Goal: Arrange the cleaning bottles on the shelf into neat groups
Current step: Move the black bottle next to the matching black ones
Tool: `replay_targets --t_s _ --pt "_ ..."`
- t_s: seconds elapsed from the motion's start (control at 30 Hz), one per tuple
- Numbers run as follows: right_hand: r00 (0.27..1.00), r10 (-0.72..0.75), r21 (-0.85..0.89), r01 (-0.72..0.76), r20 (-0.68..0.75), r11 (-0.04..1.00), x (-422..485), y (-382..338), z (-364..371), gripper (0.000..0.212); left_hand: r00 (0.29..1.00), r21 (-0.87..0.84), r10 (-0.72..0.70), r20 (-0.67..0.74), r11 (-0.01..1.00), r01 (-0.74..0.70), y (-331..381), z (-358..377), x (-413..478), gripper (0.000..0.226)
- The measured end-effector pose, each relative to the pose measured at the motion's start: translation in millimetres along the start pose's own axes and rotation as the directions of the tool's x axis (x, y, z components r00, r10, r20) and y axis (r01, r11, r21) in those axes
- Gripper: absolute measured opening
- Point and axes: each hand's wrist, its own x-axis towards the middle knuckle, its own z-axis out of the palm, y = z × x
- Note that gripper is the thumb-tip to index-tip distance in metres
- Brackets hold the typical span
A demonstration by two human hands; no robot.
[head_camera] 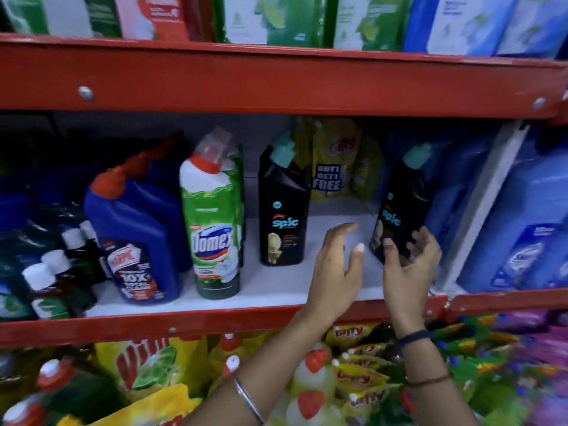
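Note:
On the white middle shelf (pixel 276 284) a black Spic bottle (pixel 284 207) with a teal cap stands upright. A second black Spic bottle (pixel 399 198) leans to the right. My right hand (pixel 408 269) wraps its thumb and fingers loosely around that bottle's lower end. My left hand (pixel 335 265) hovers open over the bare shelf between the two black bottles, touching neither. Left of them stand a green-and-white Domex bottle (pixel 213 216) and a blue Harpic bottle (pixel 138 235) with a red cap.
Small dark bottles with white caps (pixel 58 272) crowd the far left. Yellow pouches (pixel 338 161) lean at the back. Large blue bottles (pixel 522 229) stand right of a white divider (pixel 485 207). A red beam (pixel 276 84) runs overhead. Packets and bottles fill the shelf below.

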Motion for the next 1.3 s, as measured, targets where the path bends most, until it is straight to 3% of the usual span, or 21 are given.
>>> replay_targets --t_s 0.1,0.2,0.33,0.47,0.63,0.73,0.97,1.07,1.3 --pt "0.996 0.013 -0.158 0.001 0.088 0.987 28.2 11.8 -6.2 0.067 0.979 -0.138 -0.197 0.05 0.97 0.202 -4.6 26.2 34.8 0.034" --pt "0.981 0.006 -0.234 0.041 0.194 0.971 46.9 20.6 -6.5 0.065 0.938 -0.083 -0.296 0.182 0.946 0.315 -13.6 49.3 70.1 0.044" --pt "0.99 -0.022 -0.388 0.075 0.14 0.919 51.9 26.2 -3.5 0.062 0.86 -0.05 -0.43 0.275 0.887 0.46 -24.4 64.7 102.5 0.053" --pt "0.99 -0.08 -0.439 0.122 0.113 0.89 52.4 27.1 -0.8 0.057 0.826 -0.018 -0.438 0.353 0.88 0.474 -32.4 68.4 107.3 0.038" --pt "0.981 -0.161 -0.333 0.188 0.108 0.924 53.6 18.9 -10.7 0.045 0.87 -0.009 -0.394 0.297 0.91 0.415 -24.8 53.4 88.3 0.036" --pt "0.983 -0.13 -0.228 0.157 0.128 0.961 48.3 7.6 -15.7 0.044 0.915 0.033 -0.343 0.211 0.938 0.345 -22.3 35.3 70.7 0.031" --pt "0.925 -0.096 0.12 0.056 0.367 0.991 13.5 -13.0 -11.3 0.038 0.988 0.19 -0.152 0.038 0.971 0.142 1.0 -28.3 9.3 0.033" --pt "0.891 -0.121 0.204 0.033 0.437 0.978 -1.4 -18.8 -1.6 0.04 0.989 0.222 -0.144 0.038 0.966 0.132 12.0 -55.0 -14.0 0.046" --pt "0.833 -0.14 0.323 -0.049 0.535 0.945 -37.0 -26.6 32.7 0.042 0.984 0.246 -0.145 -0.101 0.955 0.166 11.7 -99.3 -43.7 0.035"
